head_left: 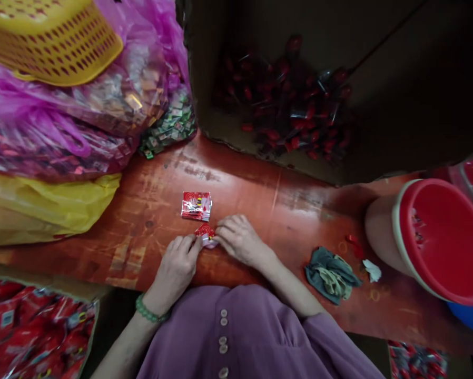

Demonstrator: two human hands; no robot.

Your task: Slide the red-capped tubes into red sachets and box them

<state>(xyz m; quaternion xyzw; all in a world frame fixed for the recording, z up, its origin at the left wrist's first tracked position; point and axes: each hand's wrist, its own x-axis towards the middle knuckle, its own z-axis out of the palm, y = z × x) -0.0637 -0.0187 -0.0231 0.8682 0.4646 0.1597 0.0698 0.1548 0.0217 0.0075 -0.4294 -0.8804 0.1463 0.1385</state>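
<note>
A small red printed packet (205, 231) lies between my two hands, low over the near part of the table. Its left side is pinched by my left hand (180, 260), which has a green bead bracelet at the wrist. At the packet's other side, my right hand (238, 239) has its fingers closed on the edge, and the fingertips partly hide it. Just beyond them rests a neat pile of similar shiny red packets (196, 206), touched by neither hand.
Purple bags of small wrapped pieces (62, 142) and a yellow basket (62, 47) stand left. A large open carton (232, 139) holds red-capped items at the back. To the right are a crumpled cloth (331, 276) and a red basin (450, 247) on a bucket.
</note>
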